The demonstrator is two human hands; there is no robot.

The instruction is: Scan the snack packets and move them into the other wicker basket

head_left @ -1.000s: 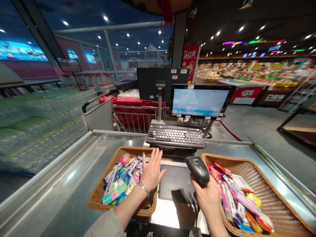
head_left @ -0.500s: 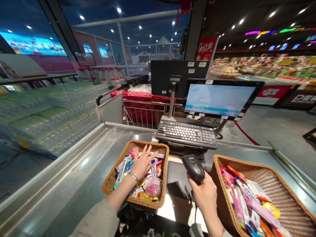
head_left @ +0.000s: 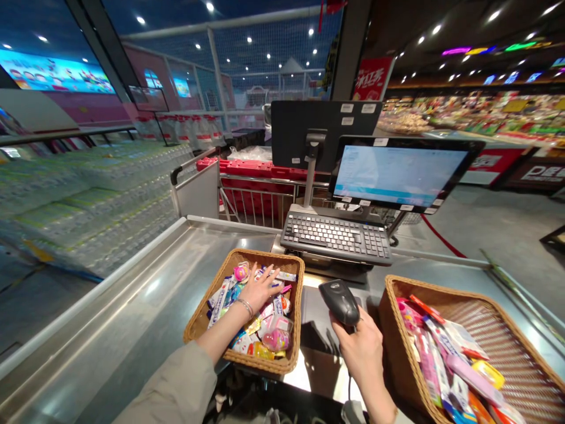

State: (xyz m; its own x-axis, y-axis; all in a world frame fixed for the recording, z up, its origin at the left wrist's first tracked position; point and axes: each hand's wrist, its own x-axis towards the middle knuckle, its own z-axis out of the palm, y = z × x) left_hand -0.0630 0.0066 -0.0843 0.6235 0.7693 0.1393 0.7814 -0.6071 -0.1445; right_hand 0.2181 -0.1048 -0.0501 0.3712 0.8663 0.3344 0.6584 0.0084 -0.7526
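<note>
My right hand (head_left: pixel 364 347) grips a black handheld barcode scanner (head_left: pixel 339 301), held over the counter between two wicker baskets. Fingers spread, my left hand (head_left: pixel 260 290) reaches into the left basket (head_left: pixel 242 254) and rests on the packets there; nothing shows in its grip. That basket holds mixed candy, with white-and-blue wrapped sticks (head_left: pixel 220 301), a pink round piece (head_left: pixel 241 271) and a clear pack with pink inside (head_left: pixel 278 333). More candy, including a long lilac piece (head_left: pixel 473 378), lies in the right basket (head_left: pixel 391 335).
Behind the scanner stand a black keyboard (head_left: pixel 335 237) and a lit monitor (head_left: pixel 401 174), with a second screen (head_left: pixel 324 132) seen from its back. The steel counter (head_left: pixel 145 300) has a raised edge on the left. A shopping cart (head_left: pixel 256 203) stands beyond.
My left hand has shifted slightly right and down among the candy, uncovering more of the pink round piece. The scanner in my right hand has moved a little to the left.
</note>
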